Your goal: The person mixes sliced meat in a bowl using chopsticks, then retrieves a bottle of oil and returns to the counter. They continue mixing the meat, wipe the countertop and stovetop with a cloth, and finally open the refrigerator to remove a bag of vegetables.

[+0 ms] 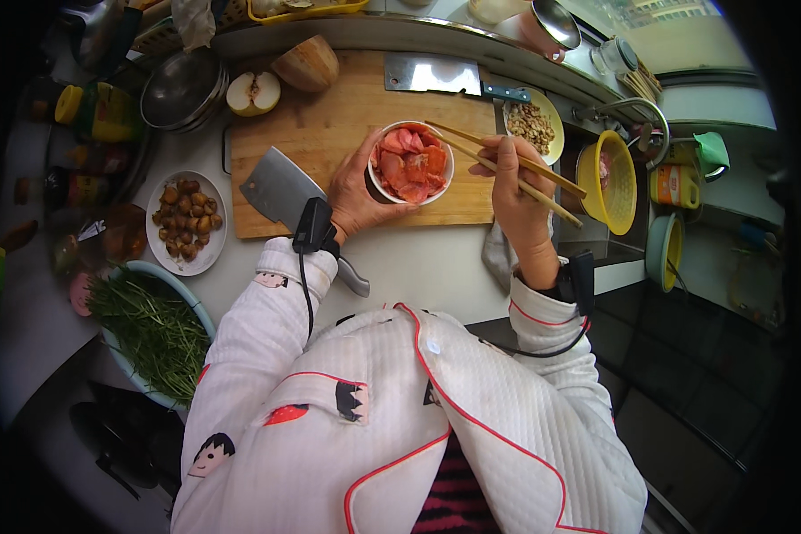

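My left hand (358, 194) is closed around the left side of a white bowl (451, 169). The bowl stands on a wooden cutting board (356, 89) and holds slices of reddish raw meat (411, 165). In my right hand (514, 200) is a pair of wooden chopsticks (543, 178), gripped near their middle; their tips reach over the bowl's right rim. A cleaver (280, 185) lies on the board's left part, its handle partly hidden under my left wrist. At the board's far edge rests a second cleaver (432, 73) with a dark handle.
On the left are a plate of small brown mushrooms (187, 222), a tub of green stalks (156, 334), metal bowls (182, 89) and several bottles. Half a fruit (254, 93) sits by the board. At right are chopped bits (532, 125) on a plate and a yellow colander (616, 182) by the sink.
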The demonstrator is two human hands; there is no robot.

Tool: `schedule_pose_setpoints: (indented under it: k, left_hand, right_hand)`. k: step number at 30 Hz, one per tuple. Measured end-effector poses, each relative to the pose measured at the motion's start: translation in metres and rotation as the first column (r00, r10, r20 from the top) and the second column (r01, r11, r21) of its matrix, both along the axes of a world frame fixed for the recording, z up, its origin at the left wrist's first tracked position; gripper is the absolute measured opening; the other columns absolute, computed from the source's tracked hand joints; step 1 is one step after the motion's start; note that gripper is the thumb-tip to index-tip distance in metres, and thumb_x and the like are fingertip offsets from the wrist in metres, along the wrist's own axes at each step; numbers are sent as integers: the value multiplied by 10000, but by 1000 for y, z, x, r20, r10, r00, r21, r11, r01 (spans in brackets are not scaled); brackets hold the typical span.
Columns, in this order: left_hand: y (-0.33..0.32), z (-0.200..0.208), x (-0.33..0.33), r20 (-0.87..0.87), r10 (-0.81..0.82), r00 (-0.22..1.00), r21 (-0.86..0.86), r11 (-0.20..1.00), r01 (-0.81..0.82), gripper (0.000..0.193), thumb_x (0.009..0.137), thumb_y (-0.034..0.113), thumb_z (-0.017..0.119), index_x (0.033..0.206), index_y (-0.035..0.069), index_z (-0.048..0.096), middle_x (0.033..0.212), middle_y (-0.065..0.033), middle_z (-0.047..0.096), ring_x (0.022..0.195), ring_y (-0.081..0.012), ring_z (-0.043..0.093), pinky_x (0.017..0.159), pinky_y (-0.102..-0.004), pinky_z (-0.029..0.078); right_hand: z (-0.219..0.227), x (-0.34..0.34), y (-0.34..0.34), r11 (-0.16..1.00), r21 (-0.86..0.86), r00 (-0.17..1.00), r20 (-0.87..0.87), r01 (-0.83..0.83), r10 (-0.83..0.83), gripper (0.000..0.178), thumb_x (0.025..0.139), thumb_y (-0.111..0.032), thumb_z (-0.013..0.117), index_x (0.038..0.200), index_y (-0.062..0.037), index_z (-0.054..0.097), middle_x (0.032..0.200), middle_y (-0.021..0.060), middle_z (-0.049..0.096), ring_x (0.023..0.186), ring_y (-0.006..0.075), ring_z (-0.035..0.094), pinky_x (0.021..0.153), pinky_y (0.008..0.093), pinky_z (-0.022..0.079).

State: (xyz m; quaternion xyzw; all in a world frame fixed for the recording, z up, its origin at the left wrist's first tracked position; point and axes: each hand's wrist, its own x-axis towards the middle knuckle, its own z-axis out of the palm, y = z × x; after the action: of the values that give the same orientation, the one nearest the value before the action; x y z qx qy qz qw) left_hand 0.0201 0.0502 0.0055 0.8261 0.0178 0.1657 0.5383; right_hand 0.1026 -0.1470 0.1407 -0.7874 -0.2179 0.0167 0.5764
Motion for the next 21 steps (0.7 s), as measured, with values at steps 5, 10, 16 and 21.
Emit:
schedule_pose_setpoints:
  k: [5,10,16,21]
  left_hand:
    - [0,0,-2,-7,10,1000,27,1000,-9,1225,527,432,975,1528,123,341,1368,-193,569,1232,-367,585,1047,-436,485]
    - [0,1,-3,-36,-14,999,-21,1000,13,1229,516,362,989,1529,128,334,1406,-191,535,1267,-350,565,1072,-426,481]
    - [0,1,-4,-93,-10,996,-12,1000,9,1220,516,317,994,1524,128,334,1413,-186,530,1276,-339,563,1077,-418,485]
    - [-1,1,-3,-51,-13,999,-24,1000,11,1214,521,307,991,1525,127,333,1404,-184,540,1270,-336,567,1081,-418,479]
  right_hand:
    - [-13,8,6,992,-127,999,37,-19,24,227,1054,-148,541,1045,48,653,869,115,704,760,168,739,694,232,590]
    - [-9,2,0,994,-104,996,69,-46,54,219,1052,-140,545,1035,55,644,872,120,714,774,170,748,679,229,588]
    - [-21,1,2,997,-34,997,-31,-66,65,207,1047,-125,548,1027,67,624,898,127,718,783,188,749,675,237,605]
    - [-51,11,14,977,-204,990,117,-55,80,197,1044,-117,551,1043,70,611,899,148,716,753,179,734,675,261,622]
